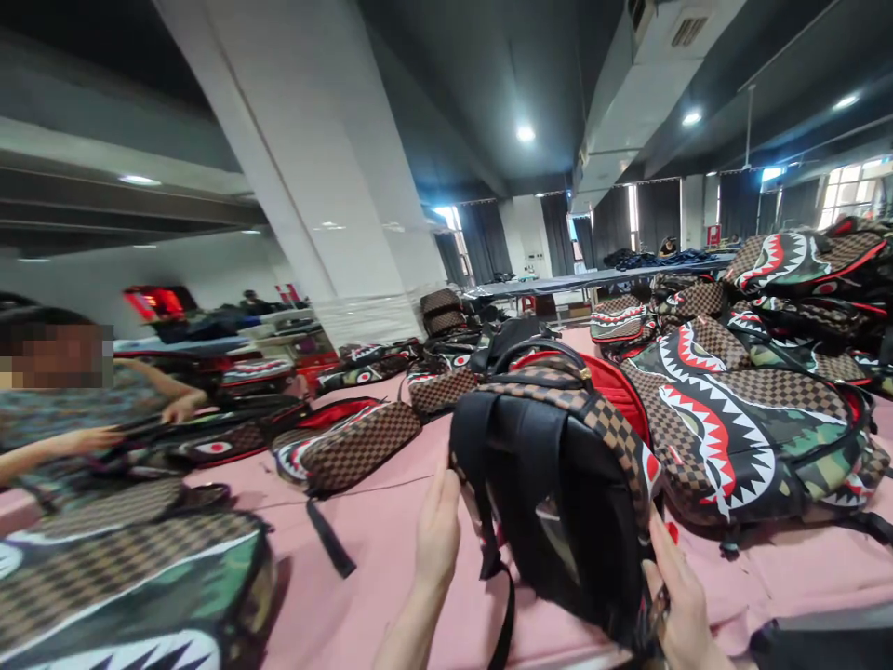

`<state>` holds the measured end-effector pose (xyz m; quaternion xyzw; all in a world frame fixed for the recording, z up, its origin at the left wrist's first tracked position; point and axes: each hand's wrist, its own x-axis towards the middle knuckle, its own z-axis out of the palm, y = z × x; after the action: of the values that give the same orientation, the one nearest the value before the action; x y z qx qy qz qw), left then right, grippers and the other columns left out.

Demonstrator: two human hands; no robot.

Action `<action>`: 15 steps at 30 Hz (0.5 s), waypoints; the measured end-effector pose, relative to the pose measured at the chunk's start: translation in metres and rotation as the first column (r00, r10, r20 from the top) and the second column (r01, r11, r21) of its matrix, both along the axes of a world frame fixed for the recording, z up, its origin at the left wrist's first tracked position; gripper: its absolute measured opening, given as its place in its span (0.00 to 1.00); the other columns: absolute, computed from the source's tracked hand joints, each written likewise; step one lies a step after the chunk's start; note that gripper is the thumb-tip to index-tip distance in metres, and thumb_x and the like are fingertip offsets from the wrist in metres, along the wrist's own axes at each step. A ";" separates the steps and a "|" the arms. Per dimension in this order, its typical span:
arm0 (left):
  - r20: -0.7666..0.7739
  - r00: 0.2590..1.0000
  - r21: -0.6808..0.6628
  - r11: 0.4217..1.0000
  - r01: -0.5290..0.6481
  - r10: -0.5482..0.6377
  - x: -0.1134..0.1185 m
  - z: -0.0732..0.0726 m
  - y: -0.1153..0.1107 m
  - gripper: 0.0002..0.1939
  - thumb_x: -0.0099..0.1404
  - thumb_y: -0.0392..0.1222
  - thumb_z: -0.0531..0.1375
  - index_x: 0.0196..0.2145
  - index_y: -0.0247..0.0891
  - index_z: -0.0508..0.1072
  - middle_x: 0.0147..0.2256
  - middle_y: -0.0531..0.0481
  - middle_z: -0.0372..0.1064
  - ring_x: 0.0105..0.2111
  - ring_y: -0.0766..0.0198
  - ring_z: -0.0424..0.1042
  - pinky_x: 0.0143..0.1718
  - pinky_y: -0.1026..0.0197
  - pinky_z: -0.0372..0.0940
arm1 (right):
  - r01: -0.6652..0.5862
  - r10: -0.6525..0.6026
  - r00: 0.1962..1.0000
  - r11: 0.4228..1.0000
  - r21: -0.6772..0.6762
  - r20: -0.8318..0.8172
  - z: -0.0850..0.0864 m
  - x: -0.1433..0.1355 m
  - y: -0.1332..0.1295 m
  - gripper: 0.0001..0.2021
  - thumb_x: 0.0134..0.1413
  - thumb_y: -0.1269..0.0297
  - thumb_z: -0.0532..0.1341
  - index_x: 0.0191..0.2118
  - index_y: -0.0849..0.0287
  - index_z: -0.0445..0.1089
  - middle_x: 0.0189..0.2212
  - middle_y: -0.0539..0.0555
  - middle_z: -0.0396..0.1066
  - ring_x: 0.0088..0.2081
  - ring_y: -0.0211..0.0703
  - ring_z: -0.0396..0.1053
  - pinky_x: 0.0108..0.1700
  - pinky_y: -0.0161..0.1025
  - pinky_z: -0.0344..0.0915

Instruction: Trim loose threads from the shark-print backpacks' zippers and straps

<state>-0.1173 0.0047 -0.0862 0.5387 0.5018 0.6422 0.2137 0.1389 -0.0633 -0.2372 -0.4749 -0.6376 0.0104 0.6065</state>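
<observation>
A backpack (558,502) with a black padded back and brown checkered sides stands tilted in front of me, its red-lined top open. My right hand (676,586) grips its lower right side, fingers partly hidden behind the edge. On the other side my left hand (439,526) has its fingers stretched out, the fingertips against the bag's left edge. A black strap (503,605) dangles below the bag between my hands. Just right of it lies a larger checkered and camouflage backpack (746,437) with a shark-mouth print.
More shark-print bags lie on the pink table (363,596): one at the near left (139,586), a red-lined one (355,442) beyond, and a pile (802,261) at the right. A co-worker (84,409) handles a bag at the left. A wrapped pillar (313,167) rises behind.
</observation>
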 end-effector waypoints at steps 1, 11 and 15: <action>-0.022 1.000 0.008 1.000 -0.021 0.022 0.005 0.007 -0.004 0.27 0.62 0.54 0.48 0.54 0.38 0.61 0.57 0.47 0.56 0.59 0.57 0.51 0.59 0.55 0.46 | -0.006 0.006 1.000 1.000 -0.016 0.011 -0.005 -0.001 -0.001 0.27 0.56 0.71 0.51 0.61 0.57 0.47 0.58 0.57 0.55 0.57 0.49 0.56 0.54 0.48 0.59; -0.436 0.900 0.261 0.958 0.119 0.007 0.041 0.072 -0.019 0.20 0.60 0.48 0.53 0.48 0.39 0.67 0.50 0.44 0.65 0.50 0.56 0.64 0.53 0.52 0.58 | 0.073 -0.090 0.974 0.994 0.086 0.209 0.003 -0.017 -0.017 0.31 0.55 0.71 0.52 0.63 0.54 0.41 0.55 0.57 0.59 0.50 0.52 0.65 0.44 0.44 0.71; -0.587 0.810 0.267 0.947 0.177 0.014 0.047 0.088 -0.023 0.17 0.64 0.46 0.49 0.47 0.41 0.68 0.53 0.46 0.62 0.54 0.57 0.59 0.56 0.51 0.52 | 0.042 -0.093 0.947 0.985 0.168 0.308 0.003 -0.056 -0.033 0.26 0.55 0.72 0.52 0.60 0.53 0.53 0.46 0.57 0.69 0.43 0.52 0.71 0.38 0.39 0.73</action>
<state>-0.0703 -0.0179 0.0021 0.7568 0.4123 0.5072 -0.0088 0.0830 -0.0960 -0.2346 -0.4422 -0.7081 -0.1373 0.5331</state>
